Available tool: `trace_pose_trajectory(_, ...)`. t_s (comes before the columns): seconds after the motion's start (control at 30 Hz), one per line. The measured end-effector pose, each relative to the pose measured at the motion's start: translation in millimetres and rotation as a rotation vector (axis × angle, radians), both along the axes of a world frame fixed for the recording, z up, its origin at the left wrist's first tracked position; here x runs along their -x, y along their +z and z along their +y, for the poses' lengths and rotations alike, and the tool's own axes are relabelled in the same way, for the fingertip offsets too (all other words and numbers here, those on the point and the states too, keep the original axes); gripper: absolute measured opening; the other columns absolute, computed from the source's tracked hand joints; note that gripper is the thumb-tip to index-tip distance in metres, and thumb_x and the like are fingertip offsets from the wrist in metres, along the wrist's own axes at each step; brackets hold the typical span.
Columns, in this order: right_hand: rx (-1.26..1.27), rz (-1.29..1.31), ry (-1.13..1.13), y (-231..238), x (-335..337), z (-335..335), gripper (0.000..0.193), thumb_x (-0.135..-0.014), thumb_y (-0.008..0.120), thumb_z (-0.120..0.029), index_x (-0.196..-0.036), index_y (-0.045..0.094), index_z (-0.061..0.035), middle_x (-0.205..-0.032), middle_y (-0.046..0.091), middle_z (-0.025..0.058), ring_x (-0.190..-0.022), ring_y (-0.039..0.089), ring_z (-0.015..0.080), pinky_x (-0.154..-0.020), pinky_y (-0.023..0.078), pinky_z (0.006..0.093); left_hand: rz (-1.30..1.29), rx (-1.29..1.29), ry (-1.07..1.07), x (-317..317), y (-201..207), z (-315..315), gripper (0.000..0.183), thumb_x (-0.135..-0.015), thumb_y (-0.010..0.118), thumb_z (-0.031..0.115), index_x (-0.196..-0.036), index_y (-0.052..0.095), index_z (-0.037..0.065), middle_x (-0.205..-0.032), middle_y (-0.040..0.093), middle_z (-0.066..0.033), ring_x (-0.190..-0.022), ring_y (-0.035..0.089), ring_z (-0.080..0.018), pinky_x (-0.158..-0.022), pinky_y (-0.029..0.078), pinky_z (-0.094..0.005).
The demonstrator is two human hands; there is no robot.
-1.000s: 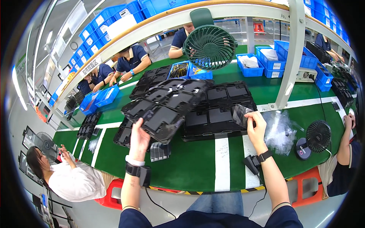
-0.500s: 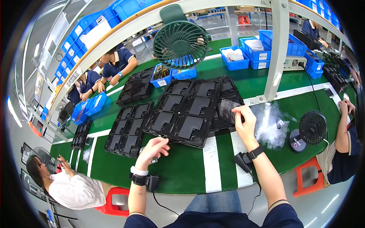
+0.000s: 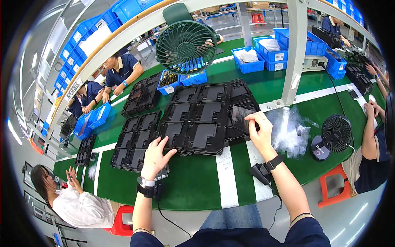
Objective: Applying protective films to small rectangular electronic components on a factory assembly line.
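My right hand (image 3: 261,131) pinches a clear plastic film (image 3: 242,118) over the right edge of the large black tray (image 3: 193,119). That tray has several compartments with flat dark parts in them, and it lies on other black trays. My left hand (image 3: 155,157) is open, fingers spread, at the near left corner of this tray. Its fingertips seem to touch the rim, though contact is hard to make out. Partly hidden beside the left wrist lies a small grey piece (image 3: 163,172). A second black compartment tray (image 3: 135,142) is just left of my left hand.
Right of my right hand lies a pile of clear films (image 3: 290,131), then a small black fan (image 3: 336,133). A green fan (image 3: 186,47) hangs above the trays from the shelf frame. A white post (image 3: 294,53) rises behind the films. Blue bins (image 3: 248,61) stand farther back. Co-workers sit around.
My left hand has turned, spread its fingers and moved slightly left to the tray's corner. My right hand still holds the film, slightly farther left. The whole view has shifted a little.
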State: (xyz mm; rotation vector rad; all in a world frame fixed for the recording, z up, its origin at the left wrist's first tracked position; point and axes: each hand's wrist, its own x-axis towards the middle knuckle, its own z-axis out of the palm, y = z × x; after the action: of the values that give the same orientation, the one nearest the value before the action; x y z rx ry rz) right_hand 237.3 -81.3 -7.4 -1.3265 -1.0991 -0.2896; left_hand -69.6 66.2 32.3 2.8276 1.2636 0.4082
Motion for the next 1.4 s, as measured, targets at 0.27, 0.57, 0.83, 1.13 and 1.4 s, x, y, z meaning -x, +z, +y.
trace_pose_trajectory(0.27, -0.011, -0.028, -0.047, -2, -2, -1, 0.011, -0.075, 0.054, 0.004, -0.078, 0.059, -0.0048, -0.074, 0.057, 0.007, -0.071, 0.057, 0.0232, -0.068, 0.043, 0.0311, -0.259, 0.611, -0.274, -42, 50, -97, 0.057, -0.077, 0.068, 0.029, -0.125, 0.047, 0.006, -0.121, 0.047, -0.0164, -0.103, 0.052, -0.0251, -0.083, 0.045, -0.0343)
trace_pose_trajectory(0.57, -0.056, -0.027, -0.1, 4, 0, -1, 0.012, -0.074, 0.054, 0.004, -0.077, 0.06, -0.0064, -0.074, 0.058, 0.006, -0.072, 0.056, 0.0222, -0.07, 0.042, 0.0305, -0.098, 0.242, -0.156, -10, 4, -10, 0.051, -0.087, 0.053, 0.031, -0.129, 0.042, 0.005, -0.134, 0.035, -0.0262, -0.129, 0.027, -0.0402, -0.104, 0.027, -0.0428)
trace_pose_trajectory(0.83, -0.009, -0.031, -0.064, 1, 1, -2, 0.012, -0.074, 0.055, 0.004, -0.076, 0.06, -0.0067, -0.073, 0.059, 0.006, -0.074, 0.056, 0.0223, -0.071, 0.041, 0.0303, -0.254, 0.456, -0.135, -40, 18, -57, 0.059, -0.089, 0.051, 0.033, -0.138, 0.029, 0.007, -0.138, 0.027, -0.0278, -0.13, 0.023, -0.0429, -0.104, 0.024, -0.0452)
trace_pose_trajectory(1.13, -0.05, -0.039, -0.088, 8, 1, -4, 0.013, -0.073, 0.055, 0.004, -0.075, 0.06, -0.0066, -0.073, 0.058, 0.0055, -0.073, 0.055, 0.0219, -0.071, 0.042, 0.0302, -0.234, 0.181, 0.061, -7, 7, -8, 0.056, -0.08, 0.063, 0.028, -0.124, 0.045, -0.001, -0.124, 0.044, -0.0276, -0.115, 0.044, -0.0399, -0.097, 0.037, -0.0405)
trace_pose_trajectory(1.4, -0.027, -0.063, -0.072, 5, 1, -4, 0.011, -0.073, 0.055, 0.003, -0.075, 0.06, -0.0071, -0.073, 0.058, 0.0055, -0.073, 0.055, 0.0219, -0.071, 0.041, 0.0301, -0.239, 0.235, 0.093, -34, 0, -21, 0.065, -0.083, 0.058, 0.041, -0.123, 0.045, -0.008, -0.122, 0.044, -0.0338, -0.115, 0.045, -0.0421, -0.097, 0.037, -0.0395)
